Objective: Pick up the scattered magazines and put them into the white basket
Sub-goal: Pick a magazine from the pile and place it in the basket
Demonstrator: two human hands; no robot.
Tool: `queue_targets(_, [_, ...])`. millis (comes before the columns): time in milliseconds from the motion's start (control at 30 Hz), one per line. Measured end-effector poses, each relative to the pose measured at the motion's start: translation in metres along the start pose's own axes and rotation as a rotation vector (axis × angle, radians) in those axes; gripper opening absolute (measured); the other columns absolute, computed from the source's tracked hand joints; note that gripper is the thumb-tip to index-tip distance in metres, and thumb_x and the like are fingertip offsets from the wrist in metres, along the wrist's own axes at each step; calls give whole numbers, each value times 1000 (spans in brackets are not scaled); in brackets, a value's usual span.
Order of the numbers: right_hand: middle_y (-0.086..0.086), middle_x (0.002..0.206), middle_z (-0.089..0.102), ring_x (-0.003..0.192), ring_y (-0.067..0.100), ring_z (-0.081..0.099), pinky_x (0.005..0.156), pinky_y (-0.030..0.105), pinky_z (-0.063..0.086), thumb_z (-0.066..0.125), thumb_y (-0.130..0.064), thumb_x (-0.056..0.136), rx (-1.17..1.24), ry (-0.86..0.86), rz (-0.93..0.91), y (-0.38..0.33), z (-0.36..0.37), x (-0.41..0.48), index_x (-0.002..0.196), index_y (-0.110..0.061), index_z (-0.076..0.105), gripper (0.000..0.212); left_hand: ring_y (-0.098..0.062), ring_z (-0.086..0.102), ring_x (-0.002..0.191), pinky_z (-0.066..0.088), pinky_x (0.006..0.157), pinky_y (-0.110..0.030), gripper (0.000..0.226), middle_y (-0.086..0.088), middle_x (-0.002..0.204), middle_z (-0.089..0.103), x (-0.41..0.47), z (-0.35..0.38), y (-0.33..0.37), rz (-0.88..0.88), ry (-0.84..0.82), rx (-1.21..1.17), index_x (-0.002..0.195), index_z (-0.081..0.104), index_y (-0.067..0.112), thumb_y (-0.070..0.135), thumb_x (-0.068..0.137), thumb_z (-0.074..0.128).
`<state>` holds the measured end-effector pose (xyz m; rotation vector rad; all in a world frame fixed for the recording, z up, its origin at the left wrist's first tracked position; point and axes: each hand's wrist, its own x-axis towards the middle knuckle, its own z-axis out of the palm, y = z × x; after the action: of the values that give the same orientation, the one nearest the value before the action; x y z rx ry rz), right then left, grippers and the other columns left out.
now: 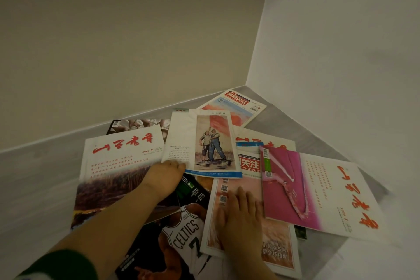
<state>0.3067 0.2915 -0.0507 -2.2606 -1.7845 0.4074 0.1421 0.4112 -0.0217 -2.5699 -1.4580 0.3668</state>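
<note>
Eight or so magazines lie overlapped on the grey surface in the corner; the white basket is out of view.
Left hand has its fingers curled on the worker-painting magazine, seemingly gripping its lower corner. Right hand rests flat, fingers straight, on the wheat-cover magazine. Gathering looks barely begun.

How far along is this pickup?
Nothing looks done: the magazines lie overlapped on the grey surface, no basket in view. The left hand grips the painted-cover magazine by its corner; the right hand rests flat on the orange-cover magazine. All remain.
</note>
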Motion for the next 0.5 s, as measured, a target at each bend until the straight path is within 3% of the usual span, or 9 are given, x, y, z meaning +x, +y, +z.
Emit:
queue_targets(100, [0,154,10,143,21,0,115,36,-4,22,-41,92,14,7,-10,1,-2,0,139,-23,19,50,-25,56,107,48,79,-35,37,-11,123,56,-10,-8,-3,-19,21,9,127,33,10,13,91,34])
queue_targets(200, [1,142,37,134,20,26,114,36,17,35,-35,92,207,85,16,2,-7,-3,131,-22,35,42,-20,63,92,47,65,-27,37,-8,109,65,-30,-23,-6,-6,169,18,124,41,14,19,88,43])
queue_targets(267, [5,128,52,116,19,45,101,35,38,44,-28,91,492,167,109,1,-12,-8,125,-19,44,36,-11,66,67,45,49,-18,38,-2,81,73,-51,-40,-10,18,278,-10,106,62,18,28,70,68])
queue_targets(333, [10,117,60,96,16,53,83,30,46,43,-24,92,730,194,207,-2,-22,-7,120,-16,49,30,-6,61,45,40,36,-13,40,3,58,70,-71,-47,-14,86,333,-47,81,72,21,28,43,84])
queue_targets(400, [14,111,62,86,19,56,71,26,45,39,-26,94,901,140,286,-5,-37,4,113,-11,52,28,-2,58,39,39,32,-11,43,9,49,68,-90,-47,-16,130,371,-48,67,72,23,31,28,87])
queue_targets(500, [17,99,64,87,33,62,70,35,51,38,-33,93,1310,-119,409,-15,-63,27,104,-6,55,33,0,61,44,45,36,-13,43,11,54,70,-118,-37,-14,185,365,-67,66,73,24,32,27,89])
